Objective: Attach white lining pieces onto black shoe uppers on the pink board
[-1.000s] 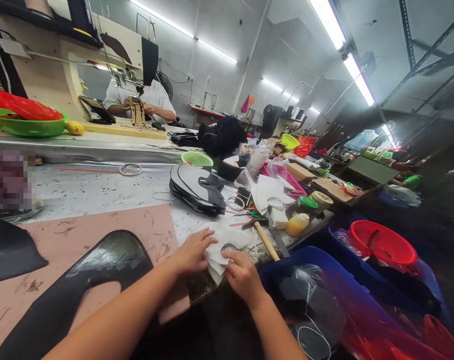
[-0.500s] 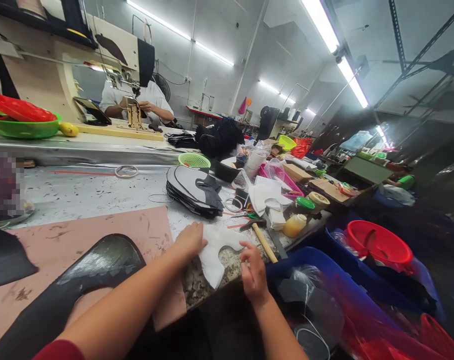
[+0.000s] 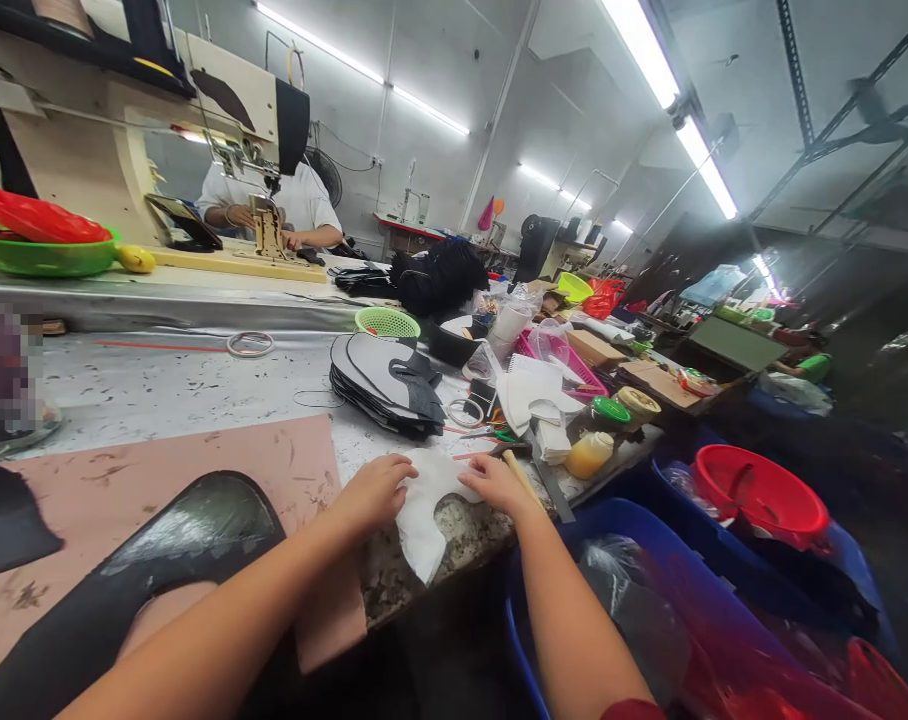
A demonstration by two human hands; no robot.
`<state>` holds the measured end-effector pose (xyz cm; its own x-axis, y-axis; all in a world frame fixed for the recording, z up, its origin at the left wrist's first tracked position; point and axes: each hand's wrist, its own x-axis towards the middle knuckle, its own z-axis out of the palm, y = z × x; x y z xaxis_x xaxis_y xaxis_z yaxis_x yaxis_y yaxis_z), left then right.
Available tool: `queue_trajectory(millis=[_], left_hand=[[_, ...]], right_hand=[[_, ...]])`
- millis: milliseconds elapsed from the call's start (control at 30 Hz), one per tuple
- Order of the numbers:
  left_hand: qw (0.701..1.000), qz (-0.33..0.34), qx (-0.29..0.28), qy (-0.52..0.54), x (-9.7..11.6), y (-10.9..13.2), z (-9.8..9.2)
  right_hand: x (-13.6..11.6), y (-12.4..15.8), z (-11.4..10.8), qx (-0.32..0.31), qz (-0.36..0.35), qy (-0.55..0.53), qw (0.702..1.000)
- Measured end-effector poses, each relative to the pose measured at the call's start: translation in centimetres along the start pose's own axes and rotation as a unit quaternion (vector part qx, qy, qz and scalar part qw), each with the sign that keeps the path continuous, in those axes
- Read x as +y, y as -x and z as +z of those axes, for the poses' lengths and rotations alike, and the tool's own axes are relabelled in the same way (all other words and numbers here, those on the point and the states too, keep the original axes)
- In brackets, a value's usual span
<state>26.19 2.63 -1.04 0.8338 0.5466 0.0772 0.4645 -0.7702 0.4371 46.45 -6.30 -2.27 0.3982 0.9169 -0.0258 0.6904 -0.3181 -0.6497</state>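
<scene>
A white, curved cut-out piece (image 3: pixel 422 515), thin and fabric-like, lies on the stone slab (image 3: pixel 394 570) at the table's front edge. My left hand (image 3: pixel 379 487) pinches its upper left edge with bent fingers. At the far right end of the same piece, my right hand (image 3: pixel 499 482) has its fingers closed on the tip. Just behind stands a stack of grey-and-black cut pieces (image 3: pixel 383 385). A hammer with a wooden handle (image 3: pixel 521 478) lies partly hidden behind my right hand, beside a metal ruler (image 3: pixel 555 488).
A pink sheet (image 3: pixel 304 450) bears a large black curved piece (image 3: pixel 206 520). Bottles, including a yellow glue bottle (image 3: pixel 589 455), crowd the right edge. Blue bins (image 3: pixel 619 510) and a red basin (image 3: pixel 758 490) stand below right. A person (image 3: pixel 311 200) sits behind the sewing machine (image 3: pixel 236 80).
My right hand has moved up and left from beside the white piece onto its right end. My left hand stays at the left edge. The person behind has lowered their hands.
</scene>
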Motion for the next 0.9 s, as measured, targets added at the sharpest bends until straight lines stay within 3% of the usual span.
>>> queue_trajectory(millis=[333, 567, 733, 900], left_hand=[[0.999, 0.037, -0.036, 0.016, 0.3, 1.6, 0.3], [0.999, -0.023, -0.002, 0.034, -0.6, 1.8, 0.6], [0.995, -0.075, 0.038, 0.057, -1.4, 1.2, 0.6], [0.997, -0.019, 0.024, 0.066, -1.1, 0.9, 0.5]], right_hand=[[-0.2, -1.5, -2.0, -0.102, 0.057, -0.061, 0.991], [-0.1, -1.4, -3.1, -0.172, 0.044, -0.148, 0.973], [-0.6, -0.3, -3.4, -0.170, 0.019, -0.207, 0.963], [-0.4, -0.6, -2.4, -0.120, 0.012, -0.219, 0.968]])
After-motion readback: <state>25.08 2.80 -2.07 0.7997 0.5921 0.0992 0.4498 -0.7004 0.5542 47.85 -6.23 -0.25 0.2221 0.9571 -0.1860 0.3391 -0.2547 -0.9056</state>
